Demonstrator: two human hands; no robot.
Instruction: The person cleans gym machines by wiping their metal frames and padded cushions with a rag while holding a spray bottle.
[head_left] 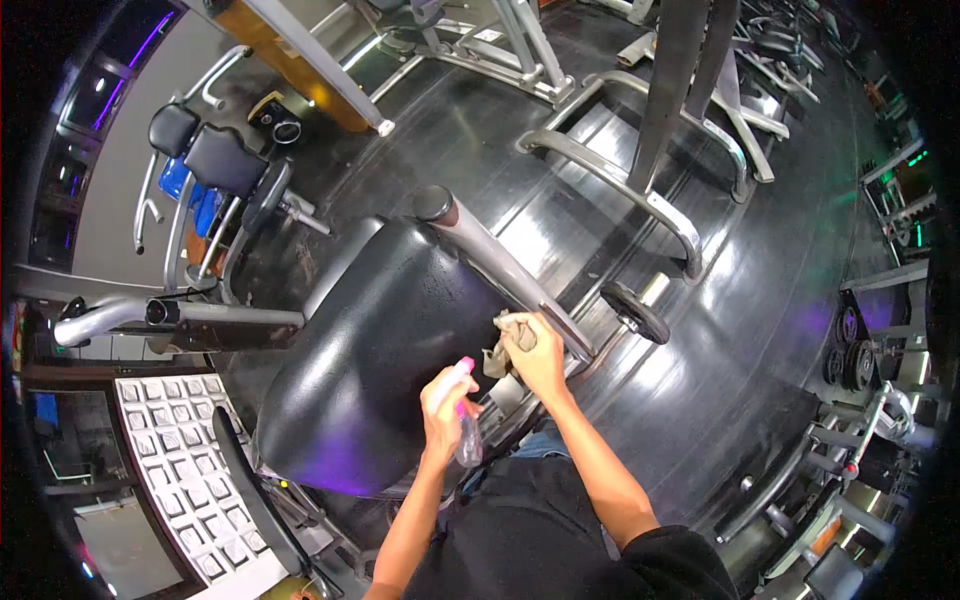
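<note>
My left hand (441, 408) is closed around a spray bottle (469, 442) with a pink and white head and a clear body. The bottle is held over the near edge of a black padded seat (370, 330). Crumpled in my right hand (537, 352) is a beige cloth (497, 360), at the seat's right edge beside a grey metal tube (510, 262). Small specks like droplets show on the upper part of the glossy pad. Whether the cloth touches the pad I cannot tell.
A machine with black pads (225, 160) stands at the upper left. Metal frames (620, 180) rise at the upper right, with a weight plate (636, 312) near the tube. A white panel of raised squares (195, 470) is at the lower left. Dark flooring (690, 400) runs between the machines.
</note>
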